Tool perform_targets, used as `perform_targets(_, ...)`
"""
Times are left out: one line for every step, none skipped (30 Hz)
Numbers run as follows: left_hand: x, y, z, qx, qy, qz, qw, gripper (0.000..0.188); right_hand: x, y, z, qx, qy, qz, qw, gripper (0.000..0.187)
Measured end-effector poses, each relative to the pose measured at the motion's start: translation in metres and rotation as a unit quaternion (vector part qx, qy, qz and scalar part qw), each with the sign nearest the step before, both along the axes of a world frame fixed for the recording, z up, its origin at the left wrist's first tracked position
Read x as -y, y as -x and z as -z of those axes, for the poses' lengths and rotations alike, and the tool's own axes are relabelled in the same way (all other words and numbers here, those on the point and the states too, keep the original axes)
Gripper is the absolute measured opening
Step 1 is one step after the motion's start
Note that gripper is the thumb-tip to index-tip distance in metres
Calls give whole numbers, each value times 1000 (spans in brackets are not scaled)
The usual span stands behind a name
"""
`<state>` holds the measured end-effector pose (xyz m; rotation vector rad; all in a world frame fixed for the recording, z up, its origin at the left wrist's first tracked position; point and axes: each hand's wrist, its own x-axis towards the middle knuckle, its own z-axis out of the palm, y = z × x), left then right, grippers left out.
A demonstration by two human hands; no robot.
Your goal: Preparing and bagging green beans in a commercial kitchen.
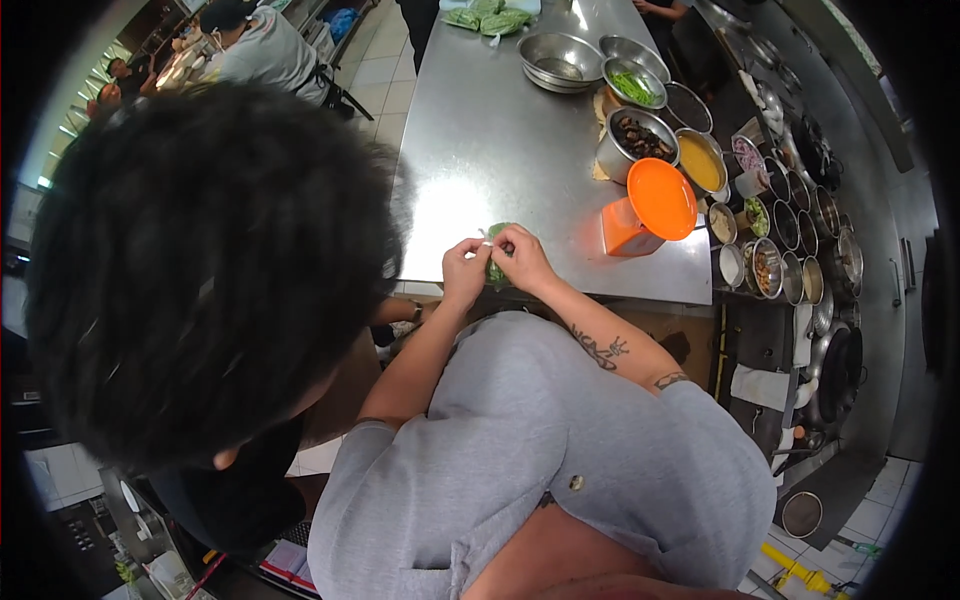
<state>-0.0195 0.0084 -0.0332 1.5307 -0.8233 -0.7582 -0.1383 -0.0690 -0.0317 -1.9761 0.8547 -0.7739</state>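
Note:
At the near edge of the steel table, a small clear plastic bag [497, 272] with something green inside lies under my hands. My left hand [464, 270] pinches its gathered white top between thumb and fingers. My right hand [526, 261] pinches the same top from the other side, and the two hands almost touch. Part of the bag is hidden behind my fingers. To the right of my right hand stands an orange container [632, 228] with a round orange lid or disc [661, 199] on top.
The steel table [470, 150] bears steel bowls [560, 62], a pot of dark pieces [641, 134] and several green-filled bags [488, 20] at its far end. Many food containers [765, 265] line the right. Another person's head [210, 270] is close on my left.

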Motion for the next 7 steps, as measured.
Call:
perform_targets(0,2,0,0,20,-14,1000,19,1,0,1,-3,-7,0,1000,15)
perform_targets(1,0,1,-23,-43,-8,999,25,3,0,2,-6,-10,-4,1000,15)
perform_targets(4,12,-10,-76,-50,-42,995,25,7,4,6,-11,-15,1,1000,16)
perform_targets(3,10,-8,-16,-63,-42,997,25,7,2,3,-15,-11,-5,1000,15)
perform_targets(6,5,-6,44,-76,-41,995,25,9,0,1,-10,-17,-13,1000,15)
perform_targets(5,-5,9,61,-75,-45,994,27,11,-5,-4,-33,-15,-33,999,16)
perform_targets(0,3,16,54,-87,-40,994,27,14,-4,-6,-58,-14,-44,997,17)
